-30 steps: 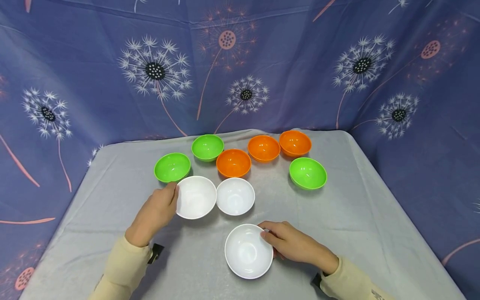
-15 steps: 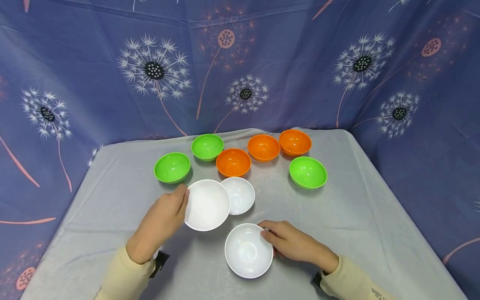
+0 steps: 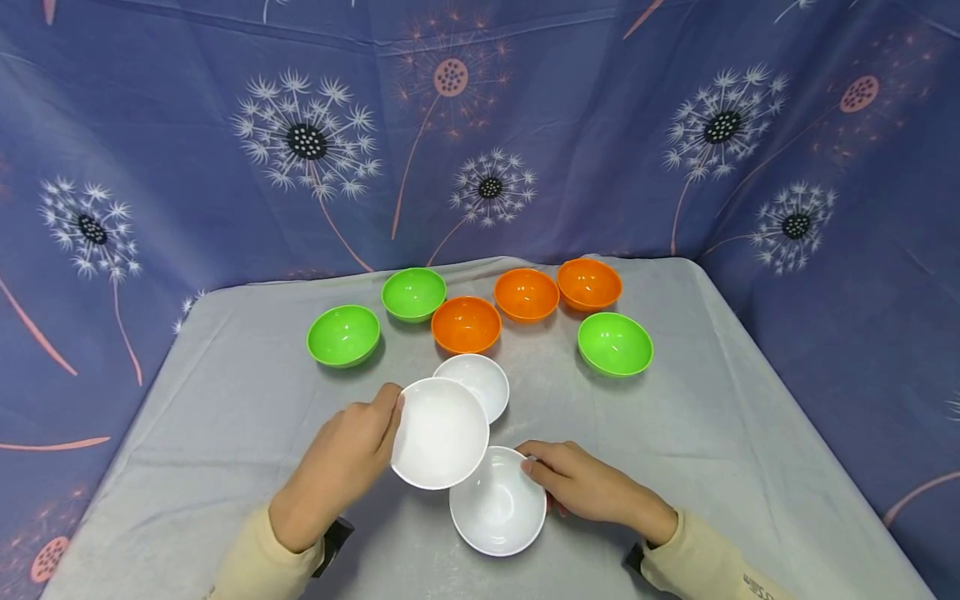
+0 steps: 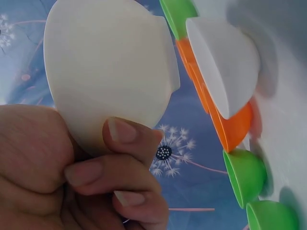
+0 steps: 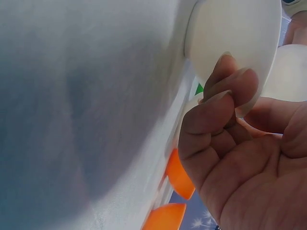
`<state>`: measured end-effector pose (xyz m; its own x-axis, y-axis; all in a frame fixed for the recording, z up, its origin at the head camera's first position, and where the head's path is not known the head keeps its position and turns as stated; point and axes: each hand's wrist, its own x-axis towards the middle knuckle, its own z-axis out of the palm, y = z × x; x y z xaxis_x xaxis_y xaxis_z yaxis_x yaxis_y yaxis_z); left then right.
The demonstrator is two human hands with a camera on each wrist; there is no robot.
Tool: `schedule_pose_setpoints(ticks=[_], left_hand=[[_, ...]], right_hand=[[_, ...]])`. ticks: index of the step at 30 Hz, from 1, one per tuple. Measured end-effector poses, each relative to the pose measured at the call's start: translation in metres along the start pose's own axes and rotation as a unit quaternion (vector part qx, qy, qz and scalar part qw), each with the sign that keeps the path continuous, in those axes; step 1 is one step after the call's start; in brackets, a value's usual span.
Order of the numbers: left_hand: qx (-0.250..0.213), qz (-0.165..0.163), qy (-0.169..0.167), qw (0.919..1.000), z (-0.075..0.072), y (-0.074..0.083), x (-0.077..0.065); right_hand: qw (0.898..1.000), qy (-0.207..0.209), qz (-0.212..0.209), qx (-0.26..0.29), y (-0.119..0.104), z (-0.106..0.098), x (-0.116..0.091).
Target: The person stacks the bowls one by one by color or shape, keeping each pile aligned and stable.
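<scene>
My left hand [image 3: 341,454] pinches the left rim of a white bowl [image 3: 438,433], held above the table. In the left wrist view, fingers curl against the outside of that bowl [image 4: 110,62]. It overlaps a second white bowl [image 3: 483,383] behind it and the upper left edge of a third white bowl [image 3: 501,512] in the head view. My right hand [image 3: 592,487] grips the third bowl's right rim, thumb inside and fingers outside. The right wrist view shows those fingers on the outer wall of the bowl [image 5: 235,33].
Green bowls [image 3: 343,336], [image 3: 414,294] stand at the back left, and another green bowl [image 3: 615,344] at the right. Orange bowls [image 3: 467,325], [image 3: 527,295], [image 3: 589,285] stand between them. A grey cloth [image 3: 720,433] covers the table, with a blue dandelion-print curtain [image 3: 585,125] behind.
My left hand has carried its white bowl right and toward me, from beside the second white bowl to over the edge of the third. My right hand has stayed in place.
</scene>
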<state>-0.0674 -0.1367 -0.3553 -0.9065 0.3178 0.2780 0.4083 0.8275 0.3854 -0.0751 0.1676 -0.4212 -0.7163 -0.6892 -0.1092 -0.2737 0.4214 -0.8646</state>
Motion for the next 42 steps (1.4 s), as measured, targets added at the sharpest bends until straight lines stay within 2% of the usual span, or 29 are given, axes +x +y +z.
schedule_pose_setpoints(ticks=[15, 25, 38, 42], left_hand=[[0.006, 0.0, -0.017, 0.9998, 0.004, 0.013, -0.003], [0.015, 0.012, -0.021, 0.9996, 0.009, 0.017, -0.004], [0.031, 0.016, -0.044, 0.9984, 0.013, 0.022, -0.009], [0.031, 0.022, -0.04, 0.9985, 0.015, 0.024, -0.01]], right_hand=[[1.0, -0.006, -0.009, -0.006, -0.001, -0.001, 0.001], [1.0, -0.006, -0.001, -0.003, -0.001, -0.001, 0.001], [1.0, -0.01, 0.008, 0.003, -0.002, 0.004, -0.001], [1.0, -0.007, 0.007, -0.004, -0.001, 0.004, -0.002]])
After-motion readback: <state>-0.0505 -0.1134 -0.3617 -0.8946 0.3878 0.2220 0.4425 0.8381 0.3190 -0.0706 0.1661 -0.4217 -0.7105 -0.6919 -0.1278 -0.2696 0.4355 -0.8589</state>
